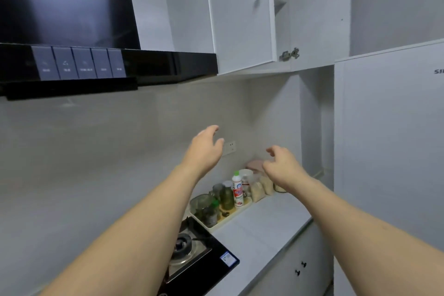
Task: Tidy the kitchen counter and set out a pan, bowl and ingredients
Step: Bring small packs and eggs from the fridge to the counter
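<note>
both hands are raised in front of the backsplash and hold nothing: the left hand (204,149) has its fingers loosely spread and slightly bent, thumb apart, palm turned toward the right; the right hand (282,163) has its fingers more curled, hanging downward, touching nothing that can be seen. the two face each other with a clear gap between them. the ingredients lie below and beyond them, at the back of the counter (262,228): a tray (216,224) holding glass jars (227,196) and a white bottle with a red label (237,190), then two bags of grain (260,190) just beside it toward the corner. this row runs along the wall from the gas hob (192,250) to the corner. the right hand is directly over the bags and looks the nearer one to them; the left hangs higher, above the jars. overhead, the wall cupboard door (242,14) stands open, up and to the right of both hands. no pan or bowl for setting out can be made out with certainty; a pink and a white vessel behind the bottle are partly hidden by the right hand.
</note>
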`<state>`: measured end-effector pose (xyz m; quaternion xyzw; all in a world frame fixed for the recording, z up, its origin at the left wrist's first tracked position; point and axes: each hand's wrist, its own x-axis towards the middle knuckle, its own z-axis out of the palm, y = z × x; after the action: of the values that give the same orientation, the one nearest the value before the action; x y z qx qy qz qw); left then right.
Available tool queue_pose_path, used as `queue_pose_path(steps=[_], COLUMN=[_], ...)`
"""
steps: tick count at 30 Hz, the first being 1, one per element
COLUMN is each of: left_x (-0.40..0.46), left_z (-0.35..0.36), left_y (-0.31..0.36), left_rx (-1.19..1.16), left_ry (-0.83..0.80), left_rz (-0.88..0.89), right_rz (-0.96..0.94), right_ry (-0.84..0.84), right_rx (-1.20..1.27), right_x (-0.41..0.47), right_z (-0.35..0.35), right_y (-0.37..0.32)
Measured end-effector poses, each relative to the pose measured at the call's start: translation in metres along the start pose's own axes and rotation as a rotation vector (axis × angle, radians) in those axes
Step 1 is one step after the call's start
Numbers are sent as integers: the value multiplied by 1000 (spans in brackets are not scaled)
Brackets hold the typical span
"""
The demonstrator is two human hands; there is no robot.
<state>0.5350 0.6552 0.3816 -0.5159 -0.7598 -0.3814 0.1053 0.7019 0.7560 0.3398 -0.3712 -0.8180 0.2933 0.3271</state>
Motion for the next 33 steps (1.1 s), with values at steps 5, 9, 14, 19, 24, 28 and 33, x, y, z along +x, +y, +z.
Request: queue_pose_path(steps=[5, 9, 14, 19, 24, 28, 33], left_x=[56, 110, 179, 243, 291, 326, 352], left_z=[-8, -25, -56, -84, -102, -108, -103], left_y=[31, 56, 94, 126, 148, 151, 144], left_rx=[40, 54, 97, 113, 204, 299, 418], left_ry=[50, 114, 240, 311, 362, 319, 256], left_rz=[114, 189, 312, 424, 498, 511, 487], right_rz=[-81, -195, -395, -636, -788, -831, -896], right_ry=[62, 183, 359, 512, 579, 636, 646], right_rx=[-114, -213, -393, -671, -890, -1002, -1083], right_x=[37, 77, 123, 173, 220, 251, 273], right_z=[-46, -84, -118, -146, -163, -175, -188], right_y=[-2, -19, -50, -80, -97, -93, -82])
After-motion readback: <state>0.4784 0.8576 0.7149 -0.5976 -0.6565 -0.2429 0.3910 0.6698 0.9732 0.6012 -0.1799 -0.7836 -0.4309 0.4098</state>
